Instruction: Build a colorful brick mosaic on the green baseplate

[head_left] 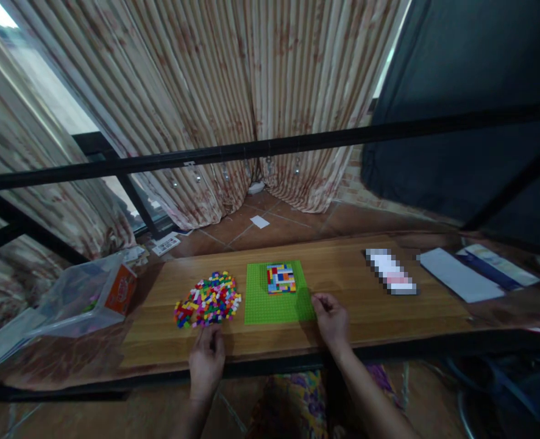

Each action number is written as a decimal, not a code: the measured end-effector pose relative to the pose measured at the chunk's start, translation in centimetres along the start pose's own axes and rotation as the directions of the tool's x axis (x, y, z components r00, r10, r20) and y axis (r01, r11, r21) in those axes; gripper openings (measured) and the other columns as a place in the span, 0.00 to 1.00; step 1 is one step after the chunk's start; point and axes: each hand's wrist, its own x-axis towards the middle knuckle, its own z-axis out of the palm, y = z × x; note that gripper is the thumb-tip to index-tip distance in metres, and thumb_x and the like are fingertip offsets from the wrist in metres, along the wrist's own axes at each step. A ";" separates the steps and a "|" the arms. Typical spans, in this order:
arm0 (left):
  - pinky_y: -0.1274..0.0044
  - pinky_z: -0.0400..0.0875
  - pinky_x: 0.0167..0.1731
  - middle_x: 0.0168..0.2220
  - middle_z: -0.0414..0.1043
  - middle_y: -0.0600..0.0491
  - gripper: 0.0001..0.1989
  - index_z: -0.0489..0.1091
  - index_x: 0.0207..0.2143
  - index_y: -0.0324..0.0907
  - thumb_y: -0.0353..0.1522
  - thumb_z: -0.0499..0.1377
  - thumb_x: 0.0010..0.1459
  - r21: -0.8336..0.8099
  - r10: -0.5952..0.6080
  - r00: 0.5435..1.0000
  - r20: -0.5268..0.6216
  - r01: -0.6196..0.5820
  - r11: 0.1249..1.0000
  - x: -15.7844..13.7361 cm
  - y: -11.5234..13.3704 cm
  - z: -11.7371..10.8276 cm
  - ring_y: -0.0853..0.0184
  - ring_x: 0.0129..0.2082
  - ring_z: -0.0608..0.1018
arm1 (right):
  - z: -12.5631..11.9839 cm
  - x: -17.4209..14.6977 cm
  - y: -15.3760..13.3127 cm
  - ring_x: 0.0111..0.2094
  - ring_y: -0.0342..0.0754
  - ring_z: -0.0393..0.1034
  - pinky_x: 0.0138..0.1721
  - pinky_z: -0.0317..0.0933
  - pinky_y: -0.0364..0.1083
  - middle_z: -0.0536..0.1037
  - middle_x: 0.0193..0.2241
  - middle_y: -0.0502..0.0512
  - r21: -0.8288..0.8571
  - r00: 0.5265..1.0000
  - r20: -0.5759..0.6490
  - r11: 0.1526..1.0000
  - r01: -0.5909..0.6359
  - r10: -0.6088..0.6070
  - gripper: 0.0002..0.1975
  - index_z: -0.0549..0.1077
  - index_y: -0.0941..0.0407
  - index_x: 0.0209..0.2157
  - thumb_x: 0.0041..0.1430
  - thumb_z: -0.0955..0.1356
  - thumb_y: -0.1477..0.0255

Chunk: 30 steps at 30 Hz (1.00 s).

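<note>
A green studded baseplate (261,308) lies flat on a wooden board. Near its upper middle sits a multicoloured block of toy bricks (281,278), built into a rough square. To the left spreads a loose pile of small coloured bricks (213,299). My left hand (207,353) is at the near edge of that pile, fingers curled together; whatever they hold is hidden. At the baseplate's right edge is my right hand (333,320), its thumb and fingers pinched close to the rim. Whether a brick is between them is too small to tell.
A clear plastic box (85,299) with an orange label stands left of the wooden board (343,268). A pixelated object (391,271) lies at the board's right, with white papers (459,274) beyond. A dark metal rail (233,151) crosses behind, before curtains (197,91).
</note>
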 end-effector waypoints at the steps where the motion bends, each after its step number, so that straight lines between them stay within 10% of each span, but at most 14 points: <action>1: 0.75 0.73 0.33 0.30 0.76 0.50 0.11 0.71 0.34 0.42 0.35 0.51 0.59 0.005 -0.001 1.000 0.001 0.001 1.000 0.0 -0.1 0.0 0.63 0.29 0.79 | -0.9 0.1 0.2 0.30 0.51 0.74 0.34 0.66 0.48 0.80 0.27 0.57 -0.035 1.000 -0.008 0.999 0.009 -0.009 0.15 0.74 0.56 0.30 0.54 0.66 0.58; 13: 0.73 0.76 0.33 0.34 0.79 0.51 0.11 0.72 0.36 0.45 0.39 0.54 0.57 -0.005 -0.022 0.998 0.061 0.022 1.000 -0.4 -1.4 1.3 0.61 0.32 0.81 | -4.4 2.6 1.8 0.31 0.53 0.75 0.35 0.63 0.46 0.81 0.29 0.57 -0.322 0.989 0.036 0.935 0.146 -0.142 0.12 0.76 0.54 0.30 0.59 0.62 0.66; 21: 0.60 0.69 0.55 0.51 0.72 0.43 0.17 0.69 0.49 0.44 0.37 0.52 0.60 -0.042 0.279 0.958 0.070 -0.277 0.960 2.3 5.7 5.5 0.54 0.54 0.74 | -4.0 2.1 1.4 0.35 0.50 0.75 0.37 0.61 0.44 0.79 0.32 0.55 -0.451 0.976 0.111 0.866 0.216 -0.186 0.12 0.75 0.53 0.31 0.62 0.60 0.72; 30: 0.55 0.60 0.61 0.64 0.58 0.35 0.42 0.48 0.65 0.36 0.43 0.60 0.54 -0.101 0.175 0.952 0.250 -0.154 0.983 8.0 10.5 9.8 0.48 0.64 0.63 | -4.0 2.0 0.8 0.36 0.47 0.74 0.37 0.59 0.42 0.78 0.33 0.55 -0.489 0.974 0.150 0.843 0.222 -0.170 0.13 0.75 0.53 0.33 0.63 0.60 0.75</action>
